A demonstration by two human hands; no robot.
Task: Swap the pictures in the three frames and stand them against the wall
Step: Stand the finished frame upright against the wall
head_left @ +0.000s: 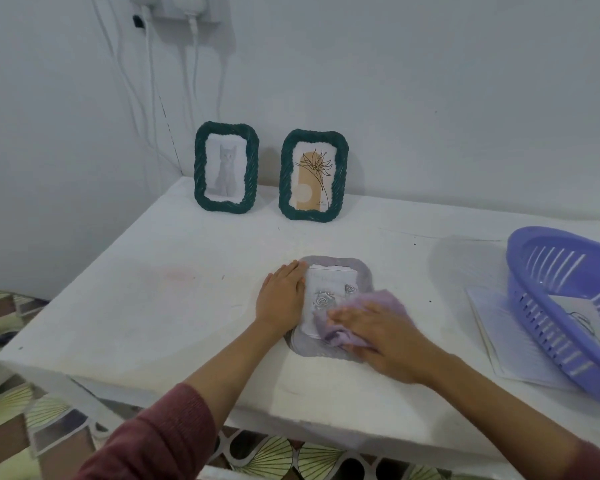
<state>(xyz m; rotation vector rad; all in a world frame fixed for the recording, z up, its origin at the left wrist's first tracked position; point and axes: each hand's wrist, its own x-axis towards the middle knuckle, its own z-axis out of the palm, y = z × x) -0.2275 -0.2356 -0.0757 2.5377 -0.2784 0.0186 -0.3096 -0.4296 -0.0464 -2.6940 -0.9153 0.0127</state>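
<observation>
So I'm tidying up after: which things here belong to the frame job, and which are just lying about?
Job: cat frame, flower frame, grey frame lying flat, purple cloth, left hand, right hand.
Lying about: purple basket, paper under it, charger cables.

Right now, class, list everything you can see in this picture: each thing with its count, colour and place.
Green frames: 2, dark green, upright against the wall; cat picture frame left, flower picture frame right.
Grey frame: 1, grey-lilac, flat on the table under the hands.
Cloth: 1, lilac, on the grey frame under the right hand.
Basket: 1, purple, table's right edge.
Papers: white, count unclear, under and inside the basket.
Table: 1, white.
Chargers and cables: white, wall, top left.
Left hand: flat on the grey frame's left edge.
Right hand: pressing the cloth.
</observation>
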